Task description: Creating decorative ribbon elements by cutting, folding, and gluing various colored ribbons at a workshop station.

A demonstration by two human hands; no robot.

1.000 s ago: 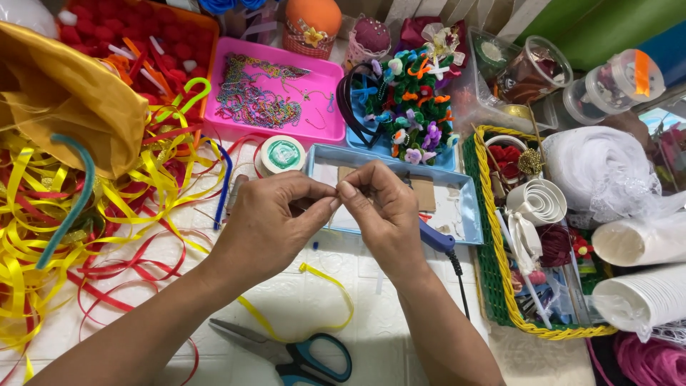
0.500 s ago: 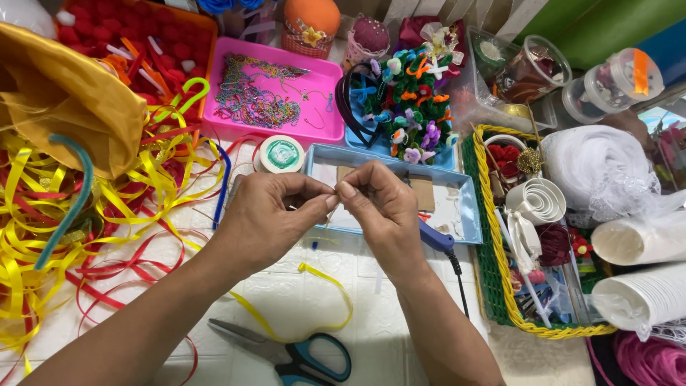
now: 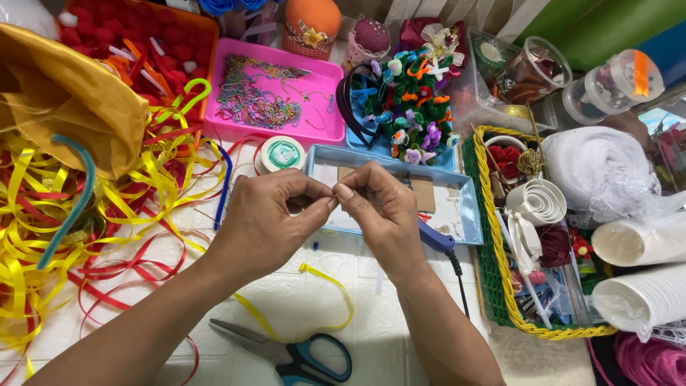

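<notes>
- Yellow ribbon is lying loose just below my wrists, looping toward the blue-handled scissors.
- I am pinching my left hand and right hand together, fingertips meeting on something too small to identify.
- Both hands are hovering over the near rim of the light-blue tray.
- A tape roll is sitting just beyond my left knuckles.

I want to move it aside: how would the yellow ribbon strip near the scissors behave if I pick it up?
The yellow ribbon strip probably is floppy: it lies in a loose curl. It looks thin, so likely very light. Its glossy surface may slip between fingers.
</notes>
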